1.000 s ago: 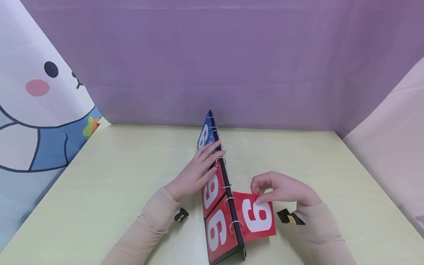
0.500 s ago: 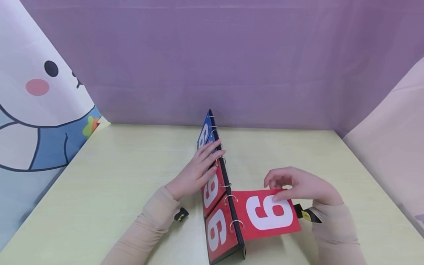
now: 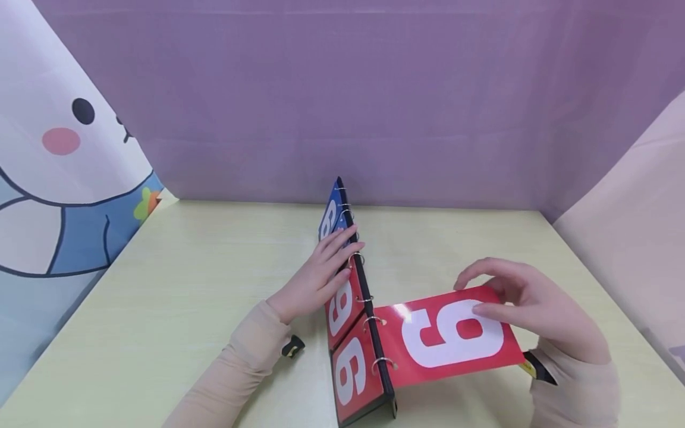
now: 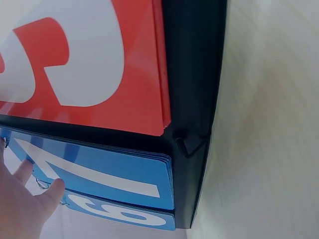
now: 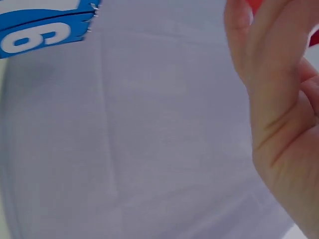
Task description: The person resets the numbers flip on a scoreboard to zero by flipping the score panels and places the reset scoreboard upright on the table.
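A tabletop flip scoreboard (image 3: pixel 369 315) stands like a tent on the table, its black spine running away from me. My left hand (image 3: pixel 316 282) rests across it near the middle, fingers extended over the spine. Red number cards (image 3: pixel 350 371) hang near me on the left slope, and blue number cards (image 4: pixel 109 174) sit farther along. Out to the right stretches one red card (image 3: pixel 449 336) with a white 9, still threaded on the metal rings (image 3: pixel 382 362). My right hand (image 3: pixel 540 309) pinches its outer end, thumb on the printed face; the fingertips underneath are hidden.
The scoreboard stands on a pale wooden table (image 3: pixel 187 309). Behind it hangs a purple cloth (image 3: pixel 342 101); a cartoon-printed cloth (image 3: pixel 53 178) is at the left and a pale cloth (image 3: pixel 631 238) at the right.
My right hand has moved rightward, drawing the red card out from the rings and raising its outer end. The left hand and scoreboard have stayed in place.
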`<state>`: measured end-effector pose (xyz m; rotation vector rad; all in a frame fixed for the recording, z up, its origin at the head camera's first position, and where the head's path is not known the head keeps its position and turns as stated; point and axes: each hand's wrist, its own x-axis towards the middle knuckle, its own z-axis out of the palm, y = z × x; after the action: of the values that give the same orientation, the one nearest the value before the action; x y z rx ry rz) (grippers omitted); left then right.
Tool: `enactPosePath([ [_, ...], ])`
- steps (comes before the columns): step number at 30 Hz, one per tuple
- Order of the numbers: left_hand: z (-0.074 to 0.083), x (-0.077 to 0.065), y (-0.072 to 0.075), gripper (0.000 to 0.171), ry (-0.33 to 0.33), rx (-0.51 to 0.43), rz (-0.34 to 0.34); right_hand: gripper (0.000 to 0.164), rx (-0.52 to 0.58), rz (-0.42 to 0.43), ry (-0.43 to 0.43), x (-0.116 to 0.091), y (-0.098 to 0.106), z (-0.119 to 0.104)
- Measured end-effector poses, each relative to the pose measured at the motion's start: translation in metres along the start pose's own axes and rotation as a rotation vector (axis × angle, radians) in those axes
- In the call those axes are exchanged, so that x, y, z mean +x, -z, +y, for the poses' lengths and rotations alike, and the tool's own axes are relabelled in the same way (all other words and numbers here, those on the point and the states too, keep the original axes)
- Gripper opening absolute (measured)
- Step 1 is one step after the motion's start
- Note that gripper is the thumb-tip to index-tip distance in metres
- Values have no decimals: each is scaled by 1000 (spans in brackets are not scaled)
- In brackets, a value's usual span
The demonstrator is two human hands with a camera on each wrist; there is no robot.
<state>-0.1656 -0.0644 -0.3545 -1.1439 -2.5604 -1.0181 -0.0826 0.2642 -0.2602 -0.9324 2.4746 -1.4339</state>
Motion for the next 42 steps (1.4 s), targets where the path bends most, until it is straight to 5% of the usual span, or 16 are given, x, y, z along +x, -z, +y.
enactPosePath([
  [5,0,0,0,49,0,-2,-2,45,32,78,69,-10,-1,-12],
  [12,0,1,0,48,-16,6,3,62,341,151,254,-13,-13,-25],
  [18,-2,1,0,48,-41,15,15,66,445,275,262,-22,-29,-35],
  [22,-2,1,0,48,-46,14,17,65,258,399,105,-35,-38,-40],
  [26,-1,1,0,48,-34,13,12,66,-126,524,-127,-42,-46,-42],
  [31,-1,0,0,48,-27,9,11,69,-485,538,-227,-43,-50,-38],
  [36,-1,0,0,48,-28,9,13,74,-590,421,-193,-36,-45,-37],
  [42,0,0,1,49,-18,4,4,62,-516,323,-203,-33,-43,-36],
])
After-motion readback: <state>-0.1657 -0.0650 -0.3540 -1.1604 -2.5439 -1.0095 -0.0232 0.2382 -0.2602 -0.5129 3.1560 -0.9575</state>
